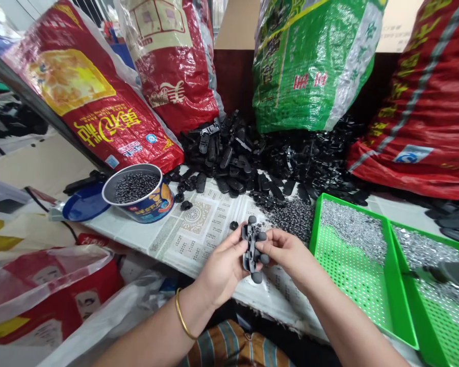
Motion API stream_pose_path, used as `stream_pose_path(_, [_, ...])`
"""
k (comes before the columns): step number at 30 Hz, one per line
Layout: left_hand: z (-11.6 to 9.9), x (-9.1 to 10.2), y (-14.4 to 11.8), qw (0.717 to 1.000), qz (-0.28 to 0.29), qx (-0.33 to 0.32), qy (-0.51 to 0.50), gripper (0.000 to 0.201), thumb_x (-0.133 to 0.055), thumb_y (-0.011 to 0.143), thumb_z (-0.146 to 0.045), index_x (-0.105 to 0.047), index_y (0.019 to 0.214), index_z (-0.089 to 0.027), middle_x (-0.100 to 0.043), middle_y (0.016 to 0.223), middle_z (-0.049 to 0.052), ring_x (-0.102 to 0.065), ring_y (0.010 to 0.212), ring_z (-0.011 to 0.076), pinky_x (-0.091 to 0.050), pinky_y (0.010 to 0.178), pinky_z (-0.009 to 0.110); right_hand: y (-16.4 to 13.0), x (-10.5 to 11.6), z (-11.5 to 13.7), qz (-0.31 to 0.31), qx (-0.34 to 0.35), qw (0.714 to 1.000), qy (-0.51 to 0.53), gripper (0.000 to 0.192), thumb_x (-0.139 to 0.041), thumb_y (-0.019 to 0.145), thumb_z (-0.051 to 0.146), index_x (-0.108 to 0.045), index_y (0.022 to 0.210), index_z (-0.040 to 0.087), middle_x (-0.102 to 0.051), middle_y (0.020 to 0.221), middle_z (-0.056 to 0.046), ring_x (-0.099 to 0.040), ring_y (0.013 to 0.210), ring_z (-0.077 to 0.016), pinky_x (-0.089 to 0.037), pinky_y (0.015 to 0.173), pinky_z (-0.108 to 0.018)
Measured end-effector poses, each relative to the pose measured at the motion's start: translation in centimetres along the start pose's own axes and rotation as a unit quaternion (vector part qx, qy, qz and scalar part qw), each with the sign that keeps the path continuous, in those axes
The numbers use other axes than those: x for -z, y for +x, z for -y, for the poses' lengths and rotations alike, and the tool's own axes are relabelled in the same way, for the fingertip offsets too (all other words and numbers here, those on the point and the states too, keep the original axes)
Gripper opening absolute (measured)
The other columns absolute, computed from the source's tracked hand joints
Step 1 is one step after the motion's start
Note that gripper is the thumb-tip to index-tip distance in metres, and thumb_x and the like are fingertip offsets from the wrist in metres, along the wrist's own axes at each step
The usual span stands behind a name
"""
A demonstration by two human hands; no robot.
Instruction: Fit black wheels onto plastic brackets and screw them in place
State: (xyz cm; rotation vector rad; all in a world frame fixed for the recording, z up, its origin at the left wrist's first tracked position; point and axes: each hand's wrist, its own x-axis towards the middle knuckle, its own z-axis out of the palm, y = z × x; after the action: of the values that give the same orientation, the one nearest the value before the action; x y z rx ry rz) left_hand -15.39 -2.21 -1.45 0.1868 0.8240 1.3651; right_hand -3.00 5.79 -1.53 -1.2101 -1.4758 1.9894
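Observation:
Both hands hold one small black plastic part with round wheels (pixel 252 247) upright over the newspaper-covered table (pixel 199 224). My left hand (pixel 224 265) grips its left side; a gold bangle sits on that wrist. My right hand (pixel 285 250) pinches its right side at a wheel. A big pile of black plastic parts (pixel 260 158) lies behind, and a patch of small grey metal pieces (pixel 290 214) lies just beyond the hands.
A tin can (pixel 137 191) full of small dark pieces stands at the left beside a blue lid (pixel 82 204). Two green perforated trays (pixel 352 255) with metal pieces sit on the right. Red and green woven sacks (pixel 309 66) stand along the back. Plastic bags lie lower left.

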Motion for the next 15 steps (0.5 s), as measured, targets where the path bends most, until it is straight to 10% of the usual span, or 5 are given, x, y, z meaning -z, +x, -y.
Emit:
stream_pose_path(8, [0.4, 0.1, 0.5, 0.999, -0.03, -0.014, -0.01, 0.036, -0.046, 0.084, -0.01, -0.05, 0.12, -0.014, -0.064, 0.104, 0.012, -0.063, 0.08, 0.0162, -0.047, 0.057, 0.022, 0.1, 0.0, -0.6, -0.023, 0.04, 0.998, -0.038, 0.03, -0.068, 0.063, 0.04, -0.05, 0.067, 0.017, -0.049, 0.054, 0.005, -0.041, 0.048, -0.0075, -0.032, 0.048, -0.023])
stream_pose_path(15, [1.5, -0.2, 0.1, 0.998, -0.023, -0.051, 0.018, 0.044, -0.055, 0.079, -0.013, -0.051, 0.123, -0.019, -0.06, 0.117, 0.008, -0.055, 0.106, 0.0201, -0.044, 0.086, 0.029, 0.2, -0.1, -1.0, -0.029, 0.015, 0.999, -0.04, 0.032, -0.067, 0.06, 0.042, -0.046, 0.066, 0.018, -0.047, 0.053, 0.005, -0.042, 0.046, -0.0085, -0.033, 0.047, -0.024])
